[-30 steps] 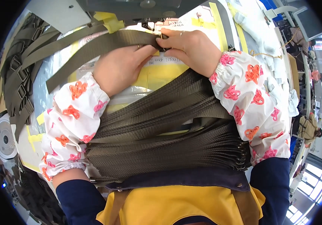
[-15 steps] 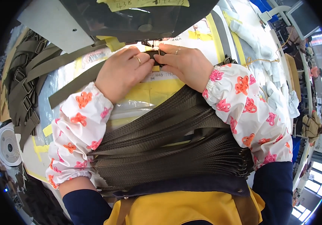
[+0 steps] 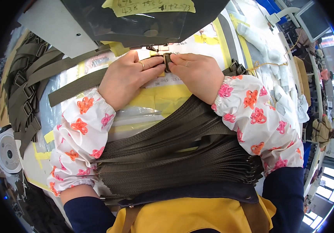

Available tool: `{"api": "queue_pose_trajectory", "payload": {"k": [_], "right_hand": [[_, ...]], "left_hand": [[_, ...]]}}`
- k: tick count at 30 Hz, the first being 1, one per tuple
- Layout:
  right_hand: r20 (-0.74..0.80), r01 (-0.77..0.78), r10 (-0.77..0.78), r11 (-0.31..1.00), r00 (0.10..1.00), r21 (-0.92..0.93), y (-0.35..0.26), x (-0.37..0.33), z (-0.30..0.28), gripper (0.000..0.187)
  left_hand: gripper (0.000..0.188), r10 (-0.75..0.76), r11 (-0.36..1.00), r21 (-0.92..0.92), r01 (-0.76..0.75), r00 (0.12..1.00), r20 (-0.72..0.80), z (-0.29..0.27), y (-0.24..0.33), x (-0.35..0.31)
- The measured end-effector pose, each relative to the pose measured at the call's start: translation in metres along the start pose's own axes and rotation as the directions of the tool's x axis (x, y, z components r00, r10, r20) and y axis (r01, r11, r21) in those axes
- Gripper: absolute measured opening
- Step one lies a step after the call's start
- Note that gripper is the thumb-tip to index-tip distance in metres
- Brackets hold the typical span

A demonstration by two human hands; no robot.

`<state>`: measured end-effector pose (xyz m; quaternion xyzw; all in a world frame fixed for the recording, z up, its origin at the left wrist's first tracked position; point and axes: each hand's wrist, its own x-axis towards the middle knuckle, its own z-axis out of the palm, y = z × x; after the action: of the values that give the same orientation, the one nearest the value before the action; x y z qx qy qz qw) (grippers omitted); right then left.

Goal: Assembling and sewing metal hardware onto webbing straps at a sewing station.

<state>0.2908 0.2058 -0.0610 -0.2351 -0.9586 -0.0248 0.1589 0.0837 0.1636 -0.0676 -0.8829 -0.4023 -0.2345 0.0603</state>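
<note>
Holding buckle [image 3: 167, 63] | at tip of right hand [image 3: 198, 73] | just beside left hand [image 3: 126, 75]

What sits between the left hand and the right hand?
A buckle, between the fingertips of the left hand and right hand; the head view shows it.

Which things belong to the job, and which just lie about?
Job:
- buckle, between left hand and right hand
- strap, running left
- dark machine above
- strap pile, likely

Apparently lying about:
- tan string
- white bundle, right
- monitor, far right
</note>
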Motion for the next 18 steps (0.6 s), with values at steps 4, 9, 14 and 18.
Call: {"api": "queue_pose_trajectory", "payload": {"k": [4, 9, 14, 18], "right_hand": [[0.018, 0.067, -0.065, 0.989, 0.998, -0.135, -0.004, 0.005, -0.004, 0.023], [0.02, 0.01, -0.009, 0.997, 1.0, -0.075, -0.005, 0.001, 0.0, 0.025], [0.069, 0.046, -0.039, 0.994, 0.997, -0.1, -0.005, 0.006, -0.005, 0.025], [0.048, 0.041, -0.037, 0.996, 0.998, -0.079, -0.002, 0.003, -0.005, 0.024]], "left_hand": [[0.034, -0.009, 1.0, -0.003, 0.009, 0.998, 0.055, -0.004, -0.004, 0.001], [0.029, -0.047, 0.999, -0.024, 0.047, 0.999, -0.011, 0.003, -0.003, -0.005], [0.026, -0.109, 0.993, -0.034, 0.11, 0.993, 0.049, 0.0, 0.0, -0.007], [0.025, -0.083, 0.991, -0.108, 0.075, 0.993, -0.079, 0.005, 0.002, -0.007]]}}
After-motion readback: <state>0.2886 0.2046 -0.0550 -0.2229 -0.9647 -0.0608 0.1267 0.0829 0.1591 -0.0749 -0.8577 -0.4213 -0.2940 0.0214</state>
